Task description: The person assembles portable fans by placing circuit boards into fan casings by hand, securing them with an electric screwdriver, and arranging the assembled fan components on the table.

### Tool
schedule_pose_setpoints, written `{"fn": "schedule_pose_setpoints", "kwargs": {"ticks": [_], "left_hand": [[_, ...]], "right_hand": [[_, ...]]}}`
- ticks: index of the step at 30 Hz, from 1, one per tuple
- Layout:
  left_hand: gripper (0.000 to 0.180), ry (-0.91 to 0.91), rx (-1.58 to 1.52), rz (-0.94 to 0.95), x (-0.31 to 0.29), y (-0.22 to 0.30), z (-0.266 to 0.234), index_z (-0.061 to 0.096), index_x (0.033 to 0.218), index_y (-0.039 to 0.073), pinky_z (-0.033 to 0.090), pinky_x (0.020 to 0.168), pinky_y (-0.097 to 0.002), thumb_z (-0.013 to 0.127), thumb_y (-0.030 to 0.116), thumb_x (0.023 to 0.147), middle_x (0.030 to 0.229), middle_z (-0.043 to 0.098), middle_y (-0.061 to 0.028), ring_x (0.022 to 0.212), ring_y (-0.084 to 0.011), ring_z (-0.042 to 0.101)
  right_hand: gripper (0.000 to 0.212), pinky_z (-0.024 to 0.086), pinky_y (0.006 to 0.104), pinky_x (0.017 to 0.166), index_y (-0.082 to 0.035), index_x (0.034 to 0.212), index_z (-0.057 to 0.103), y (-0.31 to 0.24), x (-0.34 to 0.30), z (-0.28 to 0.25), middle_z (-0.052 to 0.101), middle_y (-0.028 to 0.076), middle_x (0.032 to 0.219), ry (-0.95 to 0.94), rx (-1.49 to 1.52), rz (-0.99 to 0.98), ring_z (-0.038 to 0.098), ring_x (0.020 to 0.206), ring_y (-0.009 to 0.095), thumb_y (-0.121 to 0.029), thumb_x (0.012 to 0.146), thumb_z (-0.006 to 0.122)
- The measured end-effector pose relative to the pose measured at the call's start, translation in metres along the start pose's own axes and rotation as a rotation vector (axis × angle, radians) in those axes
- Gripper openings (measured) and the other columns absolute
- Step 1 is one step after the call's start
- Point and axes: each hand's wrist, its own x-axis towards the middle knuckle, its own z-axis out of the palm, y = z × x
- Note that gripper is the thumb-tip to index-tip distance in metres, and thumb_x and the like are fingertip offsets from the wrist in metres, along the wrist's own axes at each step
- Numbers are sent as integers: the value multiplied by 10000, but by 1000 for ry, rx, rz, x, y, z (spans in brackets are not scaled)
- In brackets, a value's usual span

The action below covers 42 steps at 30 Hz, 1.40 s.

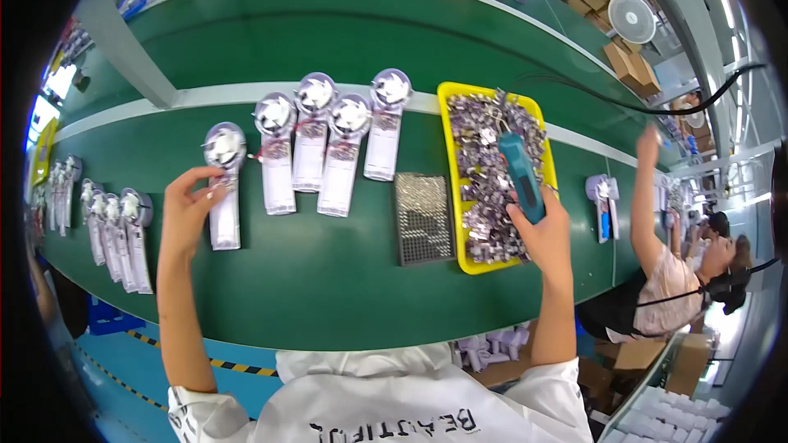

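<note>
My left hand (190,201) has its thumb and fingers on a white handheld-fan housing (225,226), just below its round head with white blades. In my right hand (546,230) is a teal electric screwdriver (523,176), its fingers wrapped round the body. The tool's thin tip points away from me over a yellow tray (461,258) heaped with small shiny metal parts. Beside the tray, to its left, lies a dark block (424,234) with rows of holes, its far portion covered with small silvery pieces. Several similar fan housings (336,184) lie open between my hands, with small parts and red wires showing.
More fan housings (123,238) lie in a row at the left of the green table (345,295). Another unit (604,209) with a blue piece lies to the right. A co-worker (657,279) sits at the right with an arm raised. A black cable (689,108) hangs at the upper right.
</note>
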Motion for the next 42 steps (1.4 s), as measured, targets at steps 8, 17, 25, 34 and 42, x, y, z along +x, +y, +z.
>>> {"fn": "schedule_pose_setpoints", "kwargs": {"ticks": [8, 17, 25, 34, 42], "left_hand": [[287, -100, -140, -10, 55, -6, 34, 698, 1086, -3, 521, 835, -284, 744, -27, 805, 1070, 676, -84, 908, -148, 671], [535, -52, 178, 6, 12, 24, 24, 594, 1337, 14, 550, 878, -324, 755, 61, 829, 1194, 679, -120, 1006, -177, 669], [401, 855, 843, 228, -116, -32, -108, 620, 1249, 38, 469, 810, -339, 733, 174, 889, 1052, 612, -76, 934, -198, 560], [273, 423, 715, 64, -87, -70, -147, 636, 1209, 0, 357, 617, -220, 659, 109, 960, 933, 517, 0, 729, -74, 408], [247, 502, 1057, 240, -125, -33, -90, 650, 1037, -27, 486, 824, -411, 723, 93, 834, 1008, 678, -144, 917, -316, 627]], "right_hand": [[415, 469, 448, 603, -51, 946, 601, -23, -9, 9, 643, 148, 730, 113, -336, 100, 632, 667, 362, -311, 745, 854], [206, 482, 315, 710, 30, 1006, 609, -17, -25, 7, 640, 57, 820, 61, 112, 16, 597, 771, 147, -93, 879, 716], [171, 463, 290, 631, 5, 994, 667, -47, -83, 25, 693, 61, 856, 5, 230, 48, 555, 693, 106, -18, 830, 709], [212, 504, 267, 655, -8, 1032, 638, -29, -43, -5, 744, 58, 916, -88, 134, 208, 624, 716, 84, -61, 846, 723], [393, 497, 516, 657, -63, 1093, 592, -33, -15, 25, 670, 226, 877, -191, -413, -62, 648, 790, 460, -174, 762, 772]]}}
